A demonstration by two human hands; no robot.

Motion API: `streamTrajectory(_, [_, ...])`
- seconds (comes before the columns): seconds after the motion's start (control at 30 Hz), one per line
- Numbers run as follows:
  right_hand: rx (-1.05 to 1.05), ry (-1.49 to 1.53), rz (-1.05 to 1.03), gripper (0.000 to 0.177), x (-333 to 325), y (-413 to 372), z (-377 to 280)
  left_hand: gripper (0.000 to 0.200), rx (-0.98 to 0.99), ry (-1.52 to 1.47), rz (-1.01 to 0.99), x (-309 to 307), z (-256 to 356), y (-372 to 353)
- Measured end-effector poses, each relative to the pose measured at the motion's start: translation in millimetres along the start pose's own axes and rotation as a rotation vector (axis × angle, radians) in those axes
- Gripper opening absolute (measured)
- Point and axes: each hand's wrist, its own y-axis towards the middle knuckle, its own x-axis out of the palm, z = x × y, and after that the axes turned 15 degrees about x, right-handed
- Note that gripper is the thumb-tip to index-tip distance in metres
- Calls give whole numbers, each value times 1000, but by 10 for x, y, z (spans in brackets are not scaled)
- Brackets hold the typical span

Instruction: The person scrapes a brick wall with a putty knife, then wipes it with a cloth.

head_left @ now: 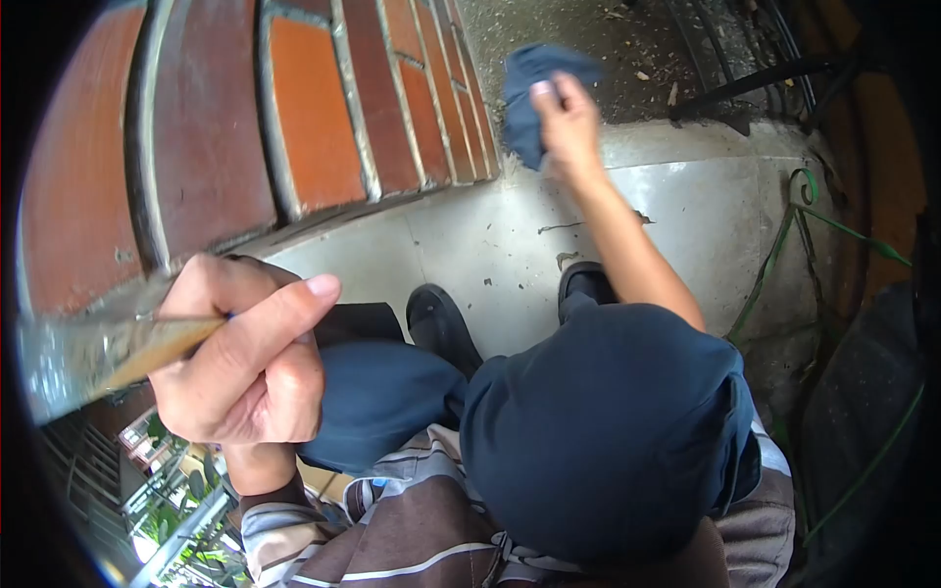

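My left hand [245, 358] is closed around the wooden handle of a paintbrush [147, 348]. Its metal ferrule points left, along the lower edge of the red brick wall [304, 118]. My right hand [567, 122] is stretched forward and grips a crumpled dark blue cloth [527, 93], held near the far corner of the brick wall, above the ledge. I am crouched, with my knees [598, 431] in dark blue trousers and my black shoes [441, 323] on the pale ledge [490, 235].
The pale ledge carries a few dark specks and chips. A green metal scroll and thin green rods [799, 225] stand at its right edge. Black railing bars [745, 83] cross the top right over dirty ground. Plants and a fence [167, 490] lie far below at lower left.
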Motion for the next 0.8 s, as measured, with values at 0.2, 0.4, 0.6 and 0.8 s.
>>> streamTrajectory(0.2, [-72, -224, -325, 35, -645, -931, -205, 32, -141, -98, -274, -76, 48, -31])
streamTrajectory(0.4, [-130, -851, -1183, 31, -253, -1502, 781, 39, -157, -64, -515, -181, 92, -8])
streamTrajectory(0.6, [-532, -1011, 188, 23, -1045, -165, -141, 40, -229, -25, -556, -373, 137, -136])
streamTrajectory(0.8, [-729, -772, 294, 30, -1207, -416, -1285, 43, -190, -71, -549, -410, 138, -183])
